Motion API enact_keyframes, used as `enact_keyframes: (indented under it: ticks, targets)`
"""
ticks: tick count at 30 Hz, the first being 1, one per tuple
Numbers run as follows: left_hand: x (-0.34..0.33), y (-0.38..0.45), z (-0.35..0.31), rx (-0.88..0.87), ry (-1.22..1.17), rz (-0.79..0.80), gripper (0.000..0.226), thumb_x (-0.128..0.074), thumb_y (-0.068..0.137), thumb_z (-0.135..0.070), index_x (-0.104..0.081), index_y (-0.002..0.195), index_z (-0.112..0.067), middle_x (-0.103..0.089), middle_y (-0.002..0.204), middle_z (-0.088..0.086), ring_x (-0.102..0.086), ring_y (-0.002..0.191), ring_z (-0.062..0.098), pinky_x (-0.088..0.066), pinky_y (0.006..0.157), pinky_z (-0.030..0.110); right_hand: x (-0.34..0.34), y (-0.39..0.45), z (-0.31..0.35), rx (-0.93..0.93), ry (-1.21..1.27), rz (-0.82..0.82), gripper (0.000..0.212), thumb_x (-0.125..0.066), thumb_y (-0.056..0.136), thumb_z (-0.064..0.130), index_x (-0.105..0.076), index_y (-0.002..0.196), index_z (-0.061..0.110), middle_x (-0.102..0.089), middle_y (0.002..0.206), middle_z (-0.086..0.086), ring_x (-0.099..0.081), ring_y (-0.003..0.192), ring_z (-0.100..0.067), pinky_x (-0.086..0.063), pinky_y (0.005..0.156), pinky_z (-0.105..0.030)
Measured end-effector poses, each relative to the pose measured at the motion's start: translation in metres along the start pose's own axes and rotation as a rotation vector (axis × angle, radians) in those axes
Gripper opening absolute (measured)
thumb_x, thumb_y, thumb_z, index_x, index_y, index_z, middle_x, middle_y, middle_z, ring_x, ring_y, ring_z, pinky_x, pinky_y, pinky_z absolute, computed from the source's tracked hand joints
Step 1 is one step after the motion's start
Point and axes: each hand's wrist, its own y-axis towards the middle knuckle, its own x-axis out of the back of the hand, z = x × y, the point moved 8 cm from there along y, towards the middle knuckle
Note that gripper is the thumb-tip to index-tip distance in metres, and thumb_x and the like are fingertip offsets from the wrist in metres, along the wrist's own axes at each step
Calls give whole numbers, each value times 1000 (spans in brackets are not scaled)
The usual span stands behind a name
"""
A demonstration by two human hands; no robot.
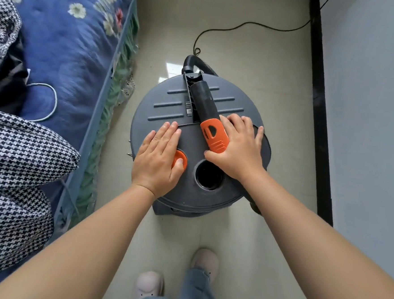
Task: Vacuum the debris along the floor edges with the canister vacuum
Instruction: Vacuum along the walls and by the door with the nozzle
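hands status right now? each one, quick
Left hand: open, fingers flat on the vacuum lid, thumb on the orange button.
Right hand: open, resting flat on the lid beside the orange handle.

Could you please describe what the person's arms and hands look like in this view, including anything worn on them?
Both arms are bare from the frame's lower edge to the wrists; no sleeves show. The left hand and right hand wear no gloves, and I see no rings, watch or bracelet. The fingernails are short and unpainted. Lower down, light blue jeans and pale slippers are visible.
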Motion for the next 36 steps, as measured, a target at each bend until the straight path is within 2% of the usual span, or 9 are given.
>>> enact_keyframes:
  ticks: [12,16,23,27,30,33,36]
  targets:
    - [3,-126,-54,-192,-23,40,57,-36,79,-26,-55,123,5,-53,131,20,-51,120,35,-8,109,25,-33,-163,-24,-185,54,-77,81,-63,73,47,-30,143,25,-29,143,4,-14,139,-20,4,113,-52]
    - [6,-172,-66,-207,-31,51,58,-36,78,-26,-55,122,7,-54,129,22,-51,119,39,-14,107,28,-48,-213,-21,-204,62,-78,81,-63,74,45,-28,144,25,-28,144,4,-13,139,-20,5,113,-52]
    - [12,-264,-80,-220,-36,84,59,-36,78,-26,-54,124,6,-52,132,21,-49,121,35,-9,109,23,-75,-308,-13,-223,77,-88,81,-62,75,47,-26,145,26,-26,146,3,-11,141,-21,6,113,-52]
    - [16,-318,-87,-227,-46,107,59,-35,79,-27,-53,125,7,-52,132,22,-48,122,39,-14,108,30,-92,-357,-5,-230,55,-93,81,-62,75,48,-27,144,25,-27,146,3,-11,141,-21,4,113,-52]
    - [20,-350,-88,-225,-61,139,62,-32,81,-29,-50,129,5,-47,136,21,-43,127,38,-11,108,31,-102,-391,2,-254,60,-124,80,-62,75,48,-28,144,25,-28,145,4,-12,140,-21,3,113,-54]
    - [23,-383,-85,-269,-56,126,60,-35,79,-26,-53,125,7,-50,132,23,-47,123,40,-15,106,34,-114,-422,15,-269,59,-135,79,-62,75,47,-29,143,25,-29,144,3,-14,139,-20,2,112,-55]
    - [27,-416,-78,-260,-53,106,59,-36,78,-26,-53,124,7,-51,132,22,-48,122,38,-13,108,29,-127,-452,26,-274,91,-150,78,-62,74,45,-30,142,25,-30,143,4,-13,139,-20,3,112,-54]
